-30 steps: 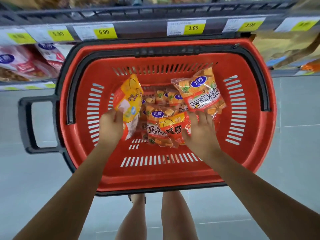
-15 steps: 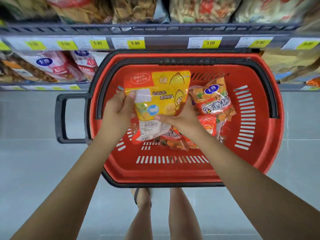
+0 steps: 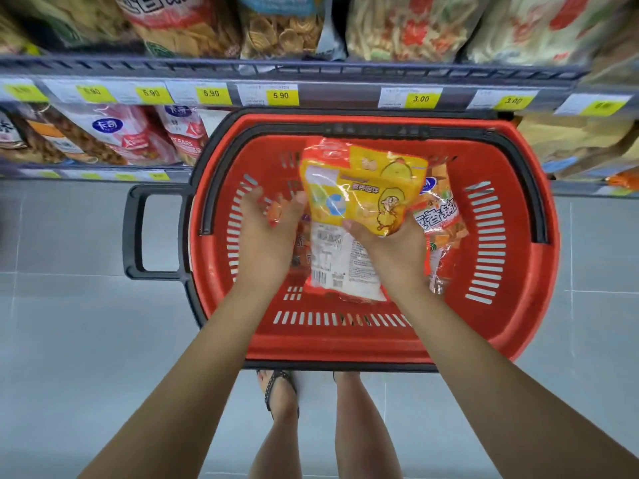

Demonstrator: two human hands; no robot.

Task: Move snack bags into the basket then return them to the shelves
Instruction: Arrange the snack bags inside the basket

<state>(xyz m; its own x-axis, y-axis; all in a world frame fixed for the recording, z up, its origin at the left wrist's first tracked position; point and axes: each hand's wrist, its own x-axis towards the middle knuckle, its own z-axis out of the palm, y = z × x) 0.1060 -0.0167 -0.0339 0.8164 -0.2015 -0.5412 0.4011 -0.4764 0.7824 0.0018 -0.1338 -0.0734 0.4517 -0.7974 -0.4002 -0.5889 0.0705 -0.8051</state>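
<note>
Item: yellow snack bag (image 3: 363,202), above red basket (image 3: 518,326). Right hand (image 3: 390,250) at bag's 5 o'clock, fingers closed on its lower edge. Left hand (image 3: 266,233) at 9 o'clock, fingers spread, thumb touching the bag's edge. Orange snack bags (image 3: 441,219) at 3 o'clock, inside basket.

basket (image 3: 518,326): red moulded plastic, smooth with a slight sheen, slotted walls
basket rim and handle (image 3: 133,233): black plastic, matt
yellow snack bag (image 3: 363,202): glossy plastic film, crinkled and catching light, with a white printed panel below
orange snack bags (image 3: 439,219): shiny clear-and-printed plastic film
shelf edge (image 3: 311,69): grey metal wire, dull finish
price tags (image 3: 280,95): yellow and white paper, matt
floor (image 3: 69,323): grey tiles, smooth, faintly reflective
</note>
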